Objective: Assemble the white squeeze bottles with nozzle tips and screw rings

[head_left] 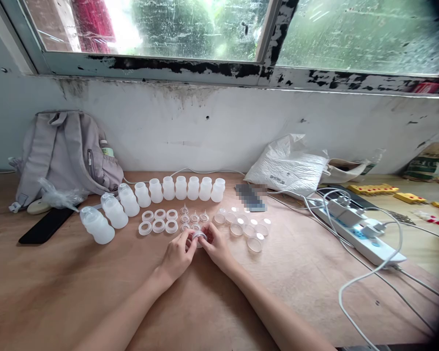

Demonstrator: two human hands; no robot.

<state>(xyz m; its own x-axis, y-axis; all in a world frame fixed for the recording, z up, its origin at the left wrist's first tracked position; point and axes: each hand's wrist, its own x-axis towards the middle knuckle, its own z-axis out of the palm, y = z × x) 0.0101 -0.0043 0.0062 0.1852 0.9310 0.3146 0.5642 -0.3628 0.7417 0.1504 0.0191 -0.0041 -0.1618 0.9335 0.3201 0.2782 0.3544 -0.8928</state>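
Note:
My left hand (pixel 176 256) and my right hand (pixel 215 247) meet at the middle of the wooden table (pixel 58 292). Together they pinch a small white screw ring (pixel 199 236) with a clear part in it. Just beyond the fingers lie several white rings (pixel 158 225), several clear nipples (pixel 194 218) and several clear round caps (pixel 249 230). A curved row of several frosted white bottles (pixel 168 188) stands behind these parts.
A grey backpack (pixel 64 153) leans on the wall at the back left, with a black phone (pixel 46 225) in front of it. A white plastic bag (pixel 289 165) and a white power strip (pixel 362 234) with cables lie at the right. Yellow parts (pixel 373 189) lie far right.

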